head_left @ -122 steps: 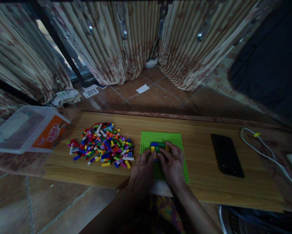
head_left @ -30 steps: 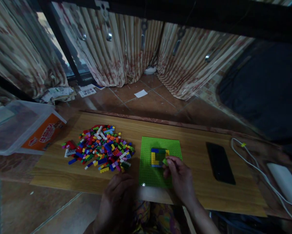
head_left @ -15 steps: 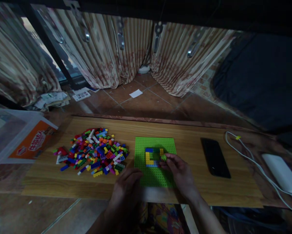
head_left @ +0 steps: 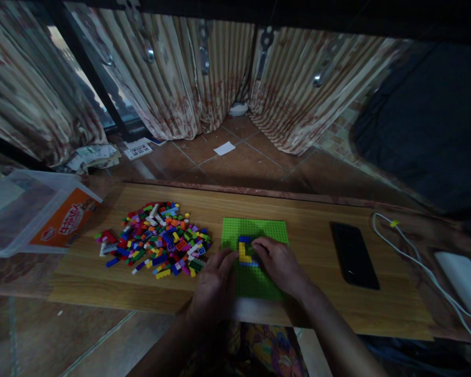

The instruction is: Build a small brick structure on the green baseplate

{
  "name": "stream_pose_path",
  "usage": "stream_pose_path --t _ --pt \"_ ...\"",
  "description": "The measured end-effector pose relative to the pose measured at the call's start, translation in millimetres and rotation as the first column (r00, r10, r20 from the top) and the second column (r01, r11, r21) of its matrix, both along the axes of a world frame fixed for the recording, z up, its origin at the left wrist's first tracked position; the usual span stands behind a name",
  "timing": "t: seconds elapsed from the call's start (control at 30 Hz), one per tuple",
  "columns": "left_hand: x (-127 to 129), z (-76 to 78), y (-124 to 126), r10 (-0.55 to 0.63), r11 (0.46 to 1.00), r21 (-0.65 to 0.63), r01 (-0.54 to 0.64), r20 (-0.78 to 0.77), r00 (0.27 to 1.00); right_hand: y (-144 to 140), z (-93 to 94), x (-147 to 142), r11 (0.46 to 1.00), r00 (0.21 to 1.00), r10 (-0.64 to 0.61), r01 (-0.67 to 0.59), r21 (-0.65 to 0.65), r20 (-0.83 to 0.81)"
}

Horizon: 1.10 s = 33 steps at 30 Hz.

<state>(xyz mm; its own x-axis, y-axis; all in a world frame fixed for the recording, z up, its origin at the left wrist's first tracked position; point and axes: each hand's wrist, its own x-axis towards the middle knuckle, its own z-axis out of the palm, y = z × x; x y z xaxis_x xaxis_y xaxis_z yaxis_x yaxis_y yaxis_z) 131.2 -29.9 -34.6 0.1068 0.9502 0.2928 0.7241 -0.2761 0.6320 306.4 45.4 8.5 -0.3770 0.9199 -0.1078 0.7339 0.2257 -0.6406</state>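
Observation:
A bright green baseplate (head_left: 269,230) lies on the wooden board (head_left: 317,309). On it stands a small frame of blue, yellow and green bricks (head_left: 243,250). My right hand (head_left: 278,264) reaches over the frame, fingertips pressed on its right side, hiding the small green brick it carried. My left hand (head_left: 215,283) rests flat against the plate's left front edge, fingers apart, holding nothing. A heap of loose coloured bricks (head_left: 160,241) lies just left of the plate.
A black phone (head_left: 353,254) lies right of the plate, with a white cable (head_left: 412,256) and a white power bank (head_left: 461,277) beyond it. A clear plastic box with an orange label (head_left: 34,214) sits at the far left. Tiled floor and curtains lie behind.
My right hand moved left onto the brick frame with the green brick. My left hand came up from the board's front edge to the baseplate's left side.

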Motion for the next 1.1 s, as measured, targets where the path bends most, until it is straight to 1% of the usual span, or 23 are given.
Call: stream_pose_path --t 0.1,0.23,0.37,0.5,0.63,0.8,0.9,1.1 --pt "3 -0.4 2 -0.005 1.0 -0.019 0.004 -0.053 0.999 7 0.8 -5 0.998 0.987 0.064 -0.063 -0.013 0.149" --pt "7 2.6 3 -0.022 0.998 -0.052 0.018 -0.081 0.996 6 1.4 -11 0.998 0.948 0.058 -0.051 -0.031 0.312" --pt "8 3.2 4 -0.055 0.993 -0.114 0.043 -0.098 0.994 4 5.6 -16 1.0 0.928 0.019 -0.023 0.006 0.372" --pt "8 2.5 4 -0.057 0.988 -0.151 0.041 -0.108 0.993 3 9.0 -15 0.996 0.906 0.059 -0.082 0.036 0.418" --pt "9 3.4 3 -0.05 0.989 -0.143 0.035 -0.1 0.994 1 4.1 -7 0.991 0.918 0.063 -0.105 0.087 0.391" --pt "10 0.1 2 -0.046 0.992 -0.119 0.036 -0.082 0.996 -3 -8.2 -2 0.988 0.966 0.046 -0.081 0.129 0.253" --pt "10 -3.0 1 -0.049 0.994 -0.102 0.04 -0.083 0.995 -4 -11.7 -2 0.989 0.981 0.038 -0.064 0.134 0.188" --pt "8 -3.2 1 -0.068 0.995 -0.079 0.062 -0.082 0.994 -3 -12.2 -5 0.993 0.981 0.02 -0.043 0.111 0.195"
